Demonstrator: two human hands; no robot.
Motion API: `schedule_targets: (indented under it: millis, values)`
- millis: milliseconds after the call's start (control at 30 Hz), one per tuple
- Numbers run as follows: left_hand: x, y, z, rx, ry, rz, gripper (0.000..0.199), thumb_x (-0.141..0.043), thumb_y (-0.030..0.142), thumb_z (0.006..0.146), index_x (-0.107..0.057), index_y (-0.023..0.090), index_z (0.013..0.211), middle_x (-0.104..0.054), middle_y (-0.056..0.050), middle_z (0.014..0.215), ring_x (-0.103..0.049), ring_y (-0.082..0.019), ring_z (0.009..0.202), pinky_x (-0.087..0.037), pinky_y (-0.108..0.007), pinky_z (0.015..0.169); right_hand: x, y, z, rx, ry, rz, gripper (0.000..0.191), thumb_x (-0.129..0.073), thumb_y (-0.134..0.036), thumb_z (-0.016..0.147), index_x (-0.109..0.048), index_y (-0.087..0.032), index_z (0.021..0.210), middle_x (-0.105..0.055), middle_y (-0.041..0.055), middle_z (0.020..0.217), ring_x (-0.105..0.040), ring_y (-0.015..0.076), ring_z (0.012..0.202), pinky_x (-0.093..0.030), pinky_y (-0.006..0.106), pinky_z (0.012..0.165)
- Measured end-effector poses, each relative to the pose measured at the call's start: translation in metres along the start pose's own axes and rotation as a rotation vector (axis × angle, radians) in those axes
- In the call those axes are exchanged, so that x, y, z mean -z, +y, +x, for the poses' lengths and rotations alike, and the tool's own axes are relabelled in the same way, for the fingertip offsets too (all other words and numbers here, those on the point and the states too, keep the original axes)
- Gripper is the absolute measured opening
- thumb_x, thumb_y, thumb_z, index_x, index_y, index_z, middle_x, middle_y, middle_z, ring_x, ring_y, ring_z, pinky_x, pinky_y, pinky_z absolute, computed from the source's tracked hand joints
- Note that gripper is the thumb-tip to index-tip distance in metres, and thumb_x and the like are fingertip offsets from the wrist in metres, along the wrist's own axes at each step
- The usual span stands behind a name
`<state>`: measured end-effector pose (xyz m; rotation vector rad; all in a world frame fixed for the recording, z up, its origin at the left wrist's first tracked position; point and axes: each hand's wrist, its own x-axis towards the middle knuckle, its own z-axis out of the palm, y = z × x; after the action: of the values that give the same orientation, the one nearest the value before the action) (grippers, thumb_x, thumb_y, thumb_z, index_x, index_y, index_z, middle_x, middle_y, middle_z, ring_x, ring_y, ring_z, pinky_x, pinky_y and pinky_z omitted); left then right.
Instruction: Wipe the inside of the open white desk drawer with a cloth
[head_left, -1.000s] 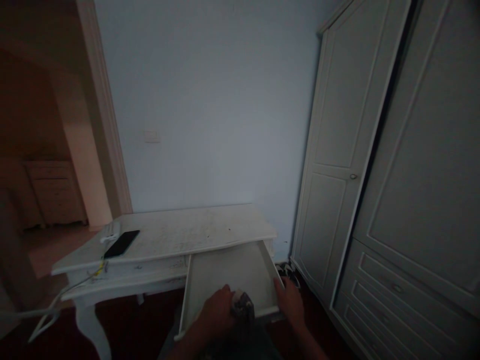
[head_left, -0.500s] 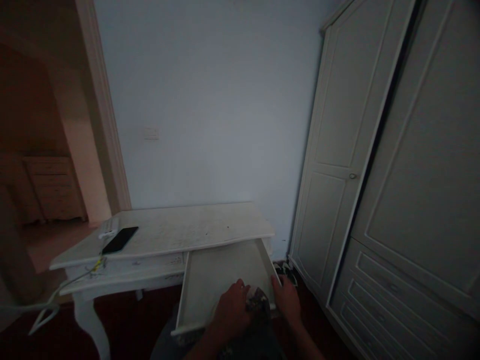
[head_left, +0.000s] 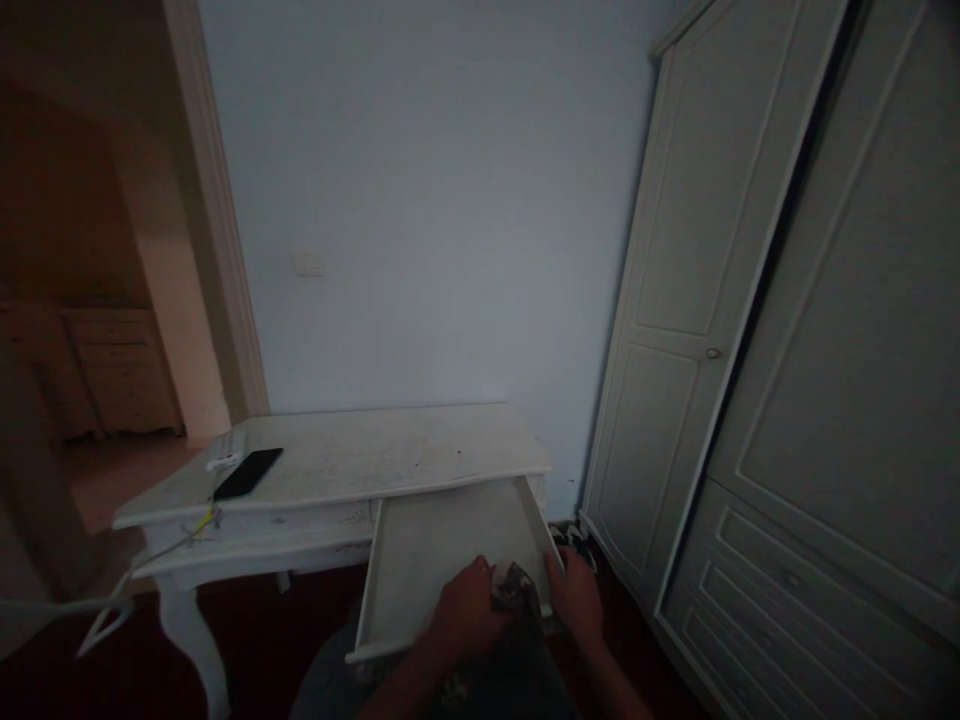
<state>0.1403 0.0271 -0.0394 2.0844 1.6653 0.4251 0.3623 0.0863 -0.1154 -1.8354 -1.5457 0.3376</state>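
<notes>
A white drawer [head_left: 442, 530] is pulled out of the white table [head_left: 390, 440], and its inside shows bare. Over the drawer's front right part, my left hand [head_left: 472, 605] is closed around a crumpled patterned cloth [head_left: 516, 588]. The cloth hangs down toward my lap. My right hand [head_left: 576, 595] grips the drawer's right side wall near its front corner, the fingers over the top edge. The dim light hides the left fingertips in part.
A black phone [head_left: 249, 473] lies on the table's left end beside a small white object [head_left: 223, 460] and a cable [head_left: 161, 552]. A tall wardrobe [head_left: 667, 350] stands at the right. Dark shoes [head_left: 576, 540] sit on the floor by it. A doorway opens at the left.
The view has shifted slightly, so the room appears a little to the right. Both hands keep their holds; my left hand and the cloth have moved only slightly.
</notes>
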Motion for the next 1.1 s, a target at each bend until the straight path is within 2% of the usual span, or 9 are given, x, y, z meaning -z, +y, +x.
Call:
schedule_targets:
  millis: [233,500,567,700,767,833,933,1033,1100]
  values:
    - [-0.002,-0.001,-0.003,-0.012,0.028,0.001,0.062,-0.061,0.064,0.083,-0.067,0.021,0.129,-0.069,-0.012,0.135,-0.065,-0.030,0.124,-0.047,-0.036,0.108,-0.005,0.003,0.000,0.034,0.055,-0.028,0.049,-0.040,-0.052,0.100,-0.070,-0.017,0.114,-0.075,0.0214,0.117,-0.070,0.0352,0.115,-0.048,0.042,0.101]
    - [0.000,-0.003,-0.003,-0.052,0.013,-0.010,0.060,-0.058,0.066,0.084,-0.070,0.024,0.125,-0.070,-0.011,0.136,-0.065,-0.029,0.124,-0.046,-0.035,0.110,-0.005,0.006,0.003,0.047,0.088,0.084,0.054,-0.041,-0.060,0.094,-0.071,-0.019,0.109,-0.076,0.0206,0.111,-0.071,0.0367,0.110,-0.050,0.045,0.097]
    - [-0.001,-0.004,-0.004,-0.044,0.007,-0.014,0.064,-0.059,0.065,0.084,-0.069,0.023,0.131,-0.066,-0.012,0.145,-0.061,-0.030,0.132,-0.043,-0.037,0.115,-0.001,0.004,0.002,0.040,0.128,0.124,0.056,-0.041,-0.062,0.092,-0.072,-0.018,0.107,-0.076,0.0206,0.110,-0.071,0.0373,0.109,-0.050,0.047,0.098]
    - [-0.005,-0.009,-0.003,-0.012,-0.020,-0.023,0.080,-0.056,0.061,0.088,-0.052,0.015,0.153,-0.046,-0.015,0.166,-0.044,-0.031,0.152,-0.030,-0.038,0.127,0.009,-0.015,-0.001,0.087,0.326,0.257,0.060,-0.040,-0.066,0.094,-0.073,-0.019,0.109,-0.076,0.0197,0.115,-0.068,0.0368,0.111,-0.048,0.050,0.102]
    - [-0.006,-0.011,-0.002,-0.017,-0.020,-0.015,0.076,-0.054,0.060,0.089,-0.055,0.016,0.150,-0.050,-0.015,0.163,-0.046,-0.031,0.149,-0.031,-0.038,0.126,0.013,-0.035,-0.006,0.176,0.352,0.355,0.061,-0.037,-0.066,0.099,-0.073,-0.018,0.113,-0.075,0.0188,0.118,-0.066,0.0351,0.114,-0.047,0.050,0.106]
    - [-0.005,-0.011,-0.002,-0.036,-0.008,-0.003,0.065,-0.054,0.056,0.089,-0.062,0.018,0.142,-0.059,-0.014,0.155,-0.054,-0.031,0.142,-0.037,-0.037,0.122,0.015,-0.058,-0.015,0.291,0.259,0.412,0.061,-0.036,-0.066,0.102,-0.072,-0.019,0.120,-0.072,0.0177,0.126,-0.063,0.0332,0.122,-0.044,0.050,0.111]
    - [-0.002,-0.009,-0.004,-0.099,0.019,-0.051,0.054,-0.056,0.044,0.088,-0.065,0.022,0.136,-0.068,-0.009,0.143,-0.062,-0.026,0.130,-0.044,-0.032,0.115,0.012,-0.088,-0.032,0.431,-0.055,0.368,0.059,-0.039,-0.065,0.104,-0.071,-0.023,0.130,-0.069,0.0146,0.137,-0.059,0.0310,0.132,-0.040,0.048,0.118]
    - [0.002,-0.009,-0.008,-0.206,0.051,-0.113,0.057,-0.056,0.036,0.088,-0.059,0.026,0.144,-0.063,-0.006,0.150,-0.057,-0.022,0.137,-0.039,-0.028,0.119,0.004,-0.097,-0.047,0.474,-0.337,0.298,0.059,-0.045,-0.066,0.102,-0.067,-0.025,0.140,-0.068,0.0123,0.141,-0.060,0.0307,0.133,-0.042,0.046,0.117]
    - [0.008,-0.013,-0.012,-0.241,0.050,-0.104,0.066,-0.062,0.039,0.085,-0.053,0.028,0.150,-0.054,-0.005,0.159,-0.048,-0.024,0.145,-0.035,-0.030,0.124,-0.001,-0.093,-0.053,0.465,-0.395,0.288,0.062,-0.049,-0.067,0.101,-0.064,-0.026,0.145,-0.066,0.0119,0.145,-0.060,0.0308,0.134,-0.042,0.044,0.117]
